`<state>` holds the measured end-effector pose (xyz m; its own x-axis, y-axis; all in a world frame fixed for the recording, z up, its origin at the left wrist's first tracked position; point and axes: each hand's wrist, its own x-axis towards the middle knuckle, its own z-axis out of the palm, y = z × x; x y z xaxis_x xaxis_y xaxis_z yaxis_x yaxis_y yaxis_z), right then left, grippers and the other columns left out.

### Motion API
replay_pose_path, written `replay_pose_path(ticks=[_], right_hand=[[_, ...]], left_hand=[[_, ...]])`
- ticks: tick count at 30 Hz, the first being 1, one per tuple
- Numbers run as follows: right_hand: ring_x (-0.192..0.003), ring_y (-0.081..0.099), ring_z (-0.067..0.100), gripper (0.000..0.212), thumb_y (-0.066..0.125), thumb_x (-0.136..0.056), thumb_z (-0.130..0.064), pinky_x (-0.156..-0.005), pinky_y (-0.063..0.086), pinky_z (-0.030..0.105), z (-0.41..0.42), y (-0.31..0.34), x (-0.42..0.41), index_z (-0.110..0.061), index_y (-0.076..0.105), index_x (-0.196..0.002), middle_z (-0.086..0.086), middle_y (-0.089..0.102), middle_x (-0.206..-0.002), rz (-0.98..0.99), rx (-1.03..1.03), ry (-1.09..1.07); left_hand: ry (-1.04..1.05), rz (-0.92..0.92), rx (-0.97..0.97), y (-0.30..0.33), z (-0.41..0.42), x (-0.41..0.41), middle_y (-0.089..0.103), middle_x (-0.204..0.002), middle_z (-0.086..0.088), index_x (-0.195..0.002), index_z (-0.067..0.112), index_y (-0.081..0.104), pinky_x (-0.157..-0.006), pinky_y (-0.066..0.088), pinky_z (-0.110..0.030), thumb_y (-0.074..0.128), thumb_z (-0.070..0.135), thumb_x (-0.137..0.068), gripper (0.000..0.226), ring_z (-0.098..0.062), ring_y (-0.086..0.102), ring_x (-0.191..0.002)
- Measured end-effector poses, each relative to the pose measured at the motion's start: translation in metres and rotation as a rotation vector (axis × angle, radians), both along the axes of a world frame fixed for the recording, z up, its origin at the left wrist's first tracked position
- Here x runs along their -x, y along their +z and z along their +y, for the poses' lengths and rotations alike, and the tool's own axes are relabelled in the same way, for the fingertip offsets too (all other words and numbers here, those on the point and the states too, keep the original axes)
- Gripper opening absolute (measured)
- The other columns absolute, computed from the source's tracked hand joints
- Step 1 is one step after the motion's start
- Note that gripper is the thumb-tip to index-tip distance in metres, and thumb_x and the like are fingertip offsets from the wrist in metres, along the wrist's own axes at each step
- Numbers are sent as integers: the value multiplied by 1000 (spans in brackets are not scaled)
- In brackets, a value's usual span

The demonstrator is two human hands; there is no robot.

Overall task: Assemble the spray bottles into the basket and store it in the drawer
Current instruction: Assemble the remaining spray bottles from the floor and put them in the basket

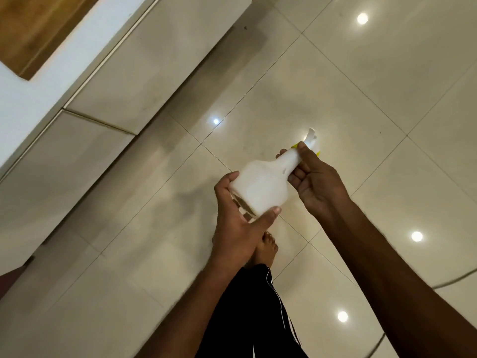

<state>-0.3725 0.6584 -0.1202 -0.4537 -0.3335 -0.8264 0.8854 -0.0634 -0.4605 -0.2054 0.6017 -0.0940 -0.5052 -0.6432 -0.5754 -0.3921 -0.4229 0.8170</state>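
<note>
A white spray bottle (260, 184) is held tilted in mid-air over the tiled floor, its base toward me. My left hand (237, 218) grips the bottle's base from below. My right hand (315, 177) wraps the neck just under the white-and-yellow trigger head (311, 140), which points away and up to the right. No basket is in view.
Closed cream drawer fronts (144, 73) run along the left, under a white counter edge and a wooden panel (33, 29). Glossy floor tiles (374, 86) reflect ceiling lights. My bare foot (265, 249) and a black-clad leg are below the hands.
</note>
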Motion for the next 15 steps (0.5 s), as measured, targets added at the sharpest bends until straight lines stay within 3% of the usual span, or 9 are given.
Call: replay_pose_path(ticks=[2, 3, 5, 7, 8, 10, 12, 15], right_hand=[[-91, 75, 27, 30, 72, -86, -20, -69, 61, 33, 1, 1, -2, -1, 63, -108, 21, 75, -103, -44, 1, -34], [-91, 75, 27, 30, 73, -85, -20, -70, 61, 33, 2, 2, -2, -1, 63, -107, 21, 75, -102, -41, 7, -36], [-92, 75, 28, 29, 72, -84, -19, -71, 61, 34, 4, 3, -2, -1, 64, -106, 20, 75, -103, -4, 23, -22], [-93, 75, 28, 25, 70, -87, -17, -72, 61, 34, 5, 3, -1, 0, 65, -105, 21, 74, -105, 30, 31, -9], [-94, 75, 28, 24, 69, -88, -16, -73, 61, 34, 6, 3, -1, 0, 65, -105, 21, 73, -106, 37, 31, -4], [-95, 74, 28, 22, 67, -91, -16, -74, 61, 35, 6, 3, -1, 0, 65, -106, 21, 73, -107, 43, 31, 5], [-96, 74, 28, 23, 67, -92, -16, -74, 61, 34, 7, 4, 1, 1, 65, -107, 22, 73, -108, 41, 44, 4], [-100, 73, 29, 27, 66, -91, -16, -75, 60, 34, 7, 5, 5, 2, 63, -112, 20, 74, -107, 66, 99, 16]], left_hand=[[-87, -58, 186, -2, 10, -2, 41, -132, 31, -128, 48, 29, -87, 57, -42, 88, 27, -61, 92, -2, 55, -117], [-83, -54, 170, 0, 12, -2, 40, -135, 30, -130, 49, 27, -88, 57, -42, 87, 32, -61, 93, -2, 55, -118], [113, 32, -107, 4, 9, -1, 44, -141, 18, -133, 46, 27, -87, 57, -36, 80, 50, -66, 85, -1, 60, -114], [278, 83, -552, 3, -1, -3, 53, -140, -5, -136, 32, 37, -90, 57, -46, 63, 66, -76, 74, -18, 66, -112], [243, 70, -689, 4, -5, -5, 58, -135, -13, -134, 26, 44, -90, 56, -51, 57, 65, -78, 70, -28, 67, -111], [128, 66, -693, 6, -7, -5, 64, -125, -16, -129, 21, 49, -86, 58, -51, 59, 54, -80, 60, -37, 69, -105], [139, 69, -545, 11, -3, -1, 67, -118, -9, -126, 21, 49, -79, 60, -47, 66, 47, -76, 59, -33, 70, -102], [177, 49, -598, 15, -2, 3, 69, -112, -12, -125, 19, 52, -69, 61, -41, 62, 56, -73, 65, -33, 72, -93]])
